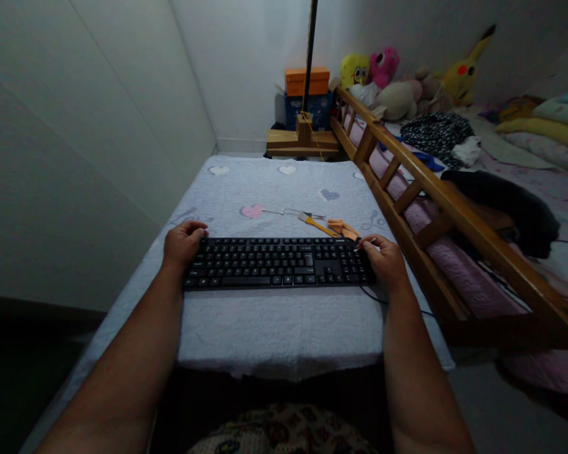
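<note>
A black keyboard (265,263) lies flat across the cloth-covered table, its cable leaving near the right end. My left hand (183,244) is at its left end, with thumb and fingers closed on the upper left corner. Over the number keys at the right end is my right hand (382,255). Its fingertips are pinched together on a thin white stick (366,242), too small to make out fully. Behind the keyboard lie a flat brush (318,224) with a yellow-orange handle, a thin wire tool (305,214) and a folded orange cloth (343,228).
A pale quilted cloth (274,321) with heart prints covers the table. Along the right runs a wooden bed rail (421,173), with plush toys (383,66) and clothes beyond. A wooden stand (303,142) with a dark pole and boxes (307,82) are at the back.
</note>
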`<action>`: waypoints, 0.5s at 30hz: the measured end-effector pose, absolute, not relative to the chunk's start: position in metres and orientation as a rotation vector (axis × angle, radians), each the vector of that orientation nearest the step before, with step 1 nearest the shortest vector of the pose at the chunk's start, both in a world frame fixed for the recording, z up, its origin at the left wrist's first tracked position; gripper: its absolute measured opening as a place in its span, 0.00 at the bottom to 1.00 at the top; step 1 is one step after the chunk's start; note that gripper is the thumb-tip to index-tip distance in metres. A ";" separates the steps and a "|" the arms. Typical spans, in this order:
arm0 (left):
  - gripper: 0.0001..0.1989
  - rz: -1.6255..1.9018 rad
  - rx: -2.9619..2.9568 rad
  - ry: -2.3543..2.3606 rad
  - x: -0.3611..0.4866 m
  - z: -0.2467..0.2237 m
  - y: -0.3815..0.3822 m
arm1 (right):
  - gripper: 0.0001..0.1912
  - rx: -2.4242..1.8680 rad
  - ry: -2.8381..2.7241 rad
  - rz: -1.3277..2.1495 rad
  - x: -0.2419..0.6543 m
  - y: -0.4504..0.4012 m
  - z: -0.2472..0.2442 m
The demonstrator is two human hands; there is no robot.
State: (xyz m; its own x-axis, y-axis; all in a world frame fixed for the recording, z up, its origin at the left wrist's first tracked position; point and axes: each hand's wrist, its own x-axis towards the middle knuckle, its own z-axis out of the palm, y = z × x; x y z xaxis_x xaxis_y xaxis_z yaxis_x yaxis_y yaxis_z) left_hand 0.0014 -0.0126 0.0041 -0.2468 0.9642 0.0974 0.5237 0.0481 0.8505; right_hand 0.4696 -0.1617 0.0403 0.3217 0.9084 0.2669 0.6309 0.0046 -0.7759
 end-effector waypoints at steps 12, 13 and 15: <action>0.10 1.121 1.475 1.825 0.005 0.010 -0.015 | 0.12 -1.700 -1.351 0.401 0.471 -0.163 0.042; 0.11 1.120 1.481 1.827 0.005 0.010 -0.015 | 0.12 -1.699 -1.351 0.401 0.470 -0.163 0.042; 0.11 1.117 1.484 1.825 0.004 0.009 -0.014 | 0.12 -1.698 -1.357 0.403 0.470 -0.162 0.042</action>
